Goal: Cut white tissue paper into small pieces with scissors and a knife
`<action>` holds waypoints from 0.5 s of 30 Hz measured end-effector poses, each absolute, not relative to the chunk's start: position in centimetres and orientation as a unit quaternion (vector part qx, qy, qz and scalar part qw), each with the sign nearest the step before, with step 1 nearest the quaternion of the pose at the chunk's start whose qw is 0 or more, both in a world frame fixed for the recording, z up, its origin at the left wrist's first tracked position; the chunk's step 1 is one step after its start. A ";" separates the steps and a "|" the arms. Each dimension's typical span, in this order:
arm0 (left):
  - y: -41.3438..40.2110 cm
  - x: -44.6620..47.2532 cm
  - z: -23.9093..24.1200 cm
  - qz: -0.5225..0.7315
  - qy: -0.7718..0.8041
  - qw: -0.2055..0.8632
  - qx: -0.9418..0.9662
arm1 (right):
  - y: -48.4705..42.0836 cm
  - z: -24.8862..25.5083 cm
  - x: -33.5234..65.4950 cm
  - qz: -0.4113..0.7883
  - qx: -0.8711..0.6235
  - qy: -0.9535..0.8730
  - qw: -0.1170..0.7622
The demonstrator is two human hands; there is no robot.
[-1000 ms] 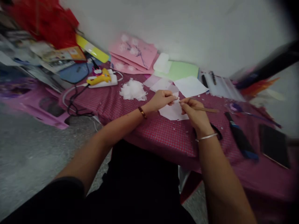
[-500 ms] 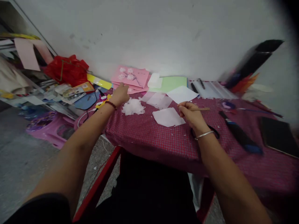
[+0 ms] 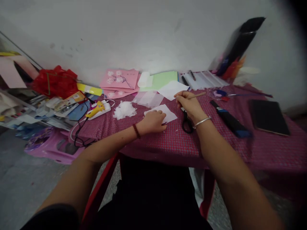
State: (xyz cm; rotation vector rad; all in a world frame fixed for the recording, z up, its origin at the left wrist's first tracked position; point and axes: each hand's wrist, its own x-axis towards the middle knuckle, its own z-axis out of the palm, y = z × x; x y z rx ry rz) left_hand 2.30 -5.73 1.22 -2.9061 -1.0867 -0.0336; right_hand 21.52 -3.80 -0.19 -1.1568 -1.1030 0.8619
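Note:
My left hand (image 3: 154, 122) rests on a white sheet of paper (image 3: 170, 115) on the table. Its fingers are bent over the paper, with the thumb apart from them. Closed round a thin wooden stick (image 3: 199, 95), my right hand (image 3: 190, 104) is held above the cloth to the right. Black-handled scissors (image 3: 187, 125) lie beside that wrist, their blades mostly hidden. A heap of small white paper pieces (image 3: 124, 110) sits left of the sheet. Behind it are translucent sheets (image 3: 150, 99) and another white sheet (image 3: 170, 90).
Pink cards with white flowers (image 3: 120, 79) and green paper (image 3: 164, 80) lie by the wall. A yellow glue gun (image 3: 97, 109) sits on a white power strip at left, with cables. To the right are a black-and-blue tool (image 3: 231, 121) and a black tablet-like slab (image 3: 268, 116).
My left hand has come from beside the pink cards rightward and nearer, onto the white sheet. My right hand still holds the stick. The view has shifted, showing the scissors more fully.

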 end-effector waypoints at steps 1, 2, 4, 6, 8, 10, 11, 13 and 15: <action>-5.8 2.5 1.0 -0.010 -0.355 0.024 -0.934 | -3.8 -0.3 21.5 0.373 -0.501 -0.483 0.613; -5.7 2.6 0.8 -0.018 -0.368 0.016 -0.930 | -3.8 -0.3 21.5 0.372 -0.501 -0.488 0.610; -4.5 2.5 0.9 -0.075 -0.403 -0.046 -0.911 | -3.8 -0.4 21.5 0.373 -0.499 -0.496 0.605; -2.8 2.0 1.6 -0.174 -0.442 -0.150 -0.867 | -3.7 -0.4 21.5 0.372 -0.492 -0.506 0.604; -1.3 1.2 2.7 -0.247 -0.458 -0.255 -0.815 | -3.7 -0.3 21.3 0.371 -0.480 -0.519 0.602; -0.5 0.4 3.6 -0.294 -0.449 -0.375 -0.756 | -3.9 -0.3 20.9 0.373 -0.462 -0.539 0.597; -0.3 0.0 4.0 -0.310 -0.435 -0.435 -0.725 | -4.0 -0.2 20.7 0.375 -0.452 -0.550 0.594; -0.2 -0.3 4.4 -0.329 -0.397 -0.542 -0.664 | -4.3 -0.1 20.4 0.383 -0.429 -0.570 0.587; -0.3 -0.2 4.6 -0.326 -0.372 -0.587 -0.641 | -4.7 0.1 20.3 0.392 -0.411 -0.584 0.579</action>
